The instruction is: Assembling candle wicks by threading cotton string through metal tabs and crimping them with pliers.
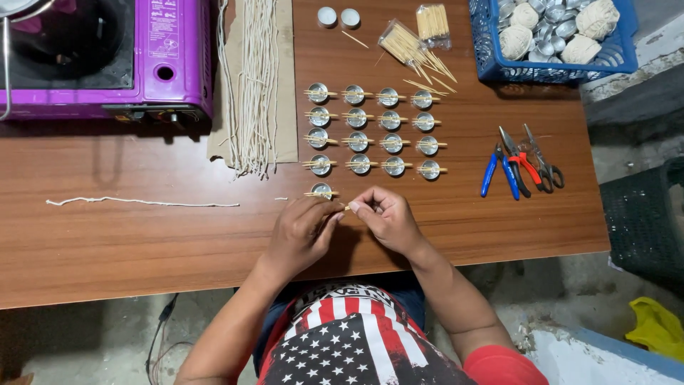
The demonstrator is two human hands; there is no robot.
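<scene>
Currently left hand (303, 232) and right hand (385, 219) meet at the table's (142, 242) near edge, fingers pinched narrow on a small stick (346, 207) (held item mostly hidden). Just beyond: one metal cup (321, 190), then rows of cups (374, 132). Pliers and scissors (520, 167) lie well right; loose string (142, 202) left.

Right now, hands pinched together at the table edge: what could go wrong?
1. The left hand and right hand work right beside the lone tin cup; a slip could knock it or its sticks askew.
2. The cup grid sits just beyond; a forward reach may disturb it.
3. The loose wick string could get swept off.
</scene>
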